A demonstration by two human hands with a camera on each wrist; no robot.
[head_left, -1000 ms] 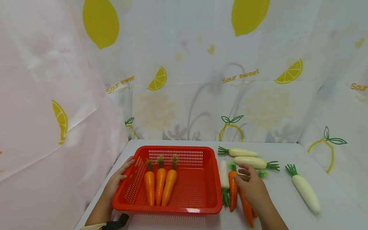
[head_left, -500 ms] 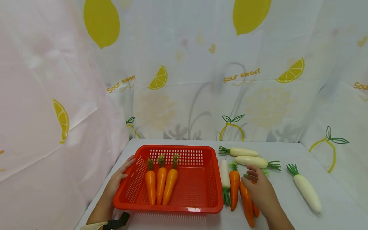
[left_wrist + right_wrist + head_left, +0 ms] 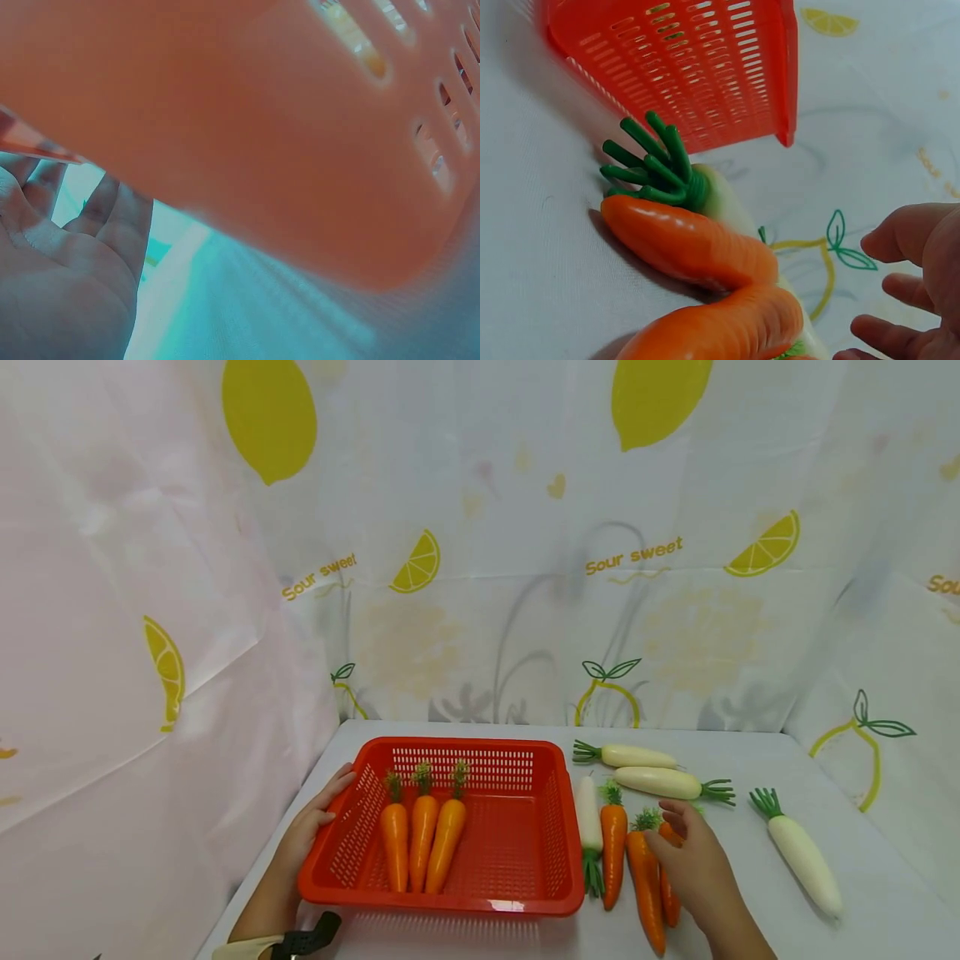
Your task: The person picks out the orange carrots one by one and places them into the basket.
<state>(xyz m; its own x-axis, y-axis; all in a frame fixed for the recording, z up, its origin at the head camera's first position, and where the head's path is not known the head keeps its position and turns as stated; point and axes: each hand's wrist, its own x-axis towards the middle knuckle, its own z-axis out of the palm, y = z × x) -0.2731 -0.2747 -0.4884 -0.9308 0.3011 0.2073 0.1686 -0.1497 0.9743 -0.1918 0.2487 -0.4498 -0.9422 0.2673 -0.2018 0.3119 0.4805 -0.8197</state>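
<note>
My left hand (image 3: 307,827) rests against the left rim of a red plastic basket (image 3: 487,906); in the left wrist view its fingers (image 3: 124,232) reach up at the basket's edge. Three carrots (image 3: 447,839) with green tops lie side by side in the basket's left half. Right of the basket, my right hand (image 3: 693,856) hovers with thumb and fingers apart, holding nothing, partly covering a carrot (image 3: 670,889). Left of that lie another carrot (image 3: 645,885) and, closer to the basket, a third carrot (image 3: 613,856). A white radish (image 3: 588,818) lies along the basket's right side.
Two white radishes (image 3: 637,756) lie behind the right hand near the table's back. Another white radish (image 3: 806,864) lies at the far right. Lemon-print cloth (image 3: 487,635) surrounds the white table (image 3: 750,760) at the back and sides.
My right hand has moved right and slightly toward me, off the carrot nearest the basket and over the rightmost one, uncovering the middle carrot's top. My left hand stays at the basket.
</note>
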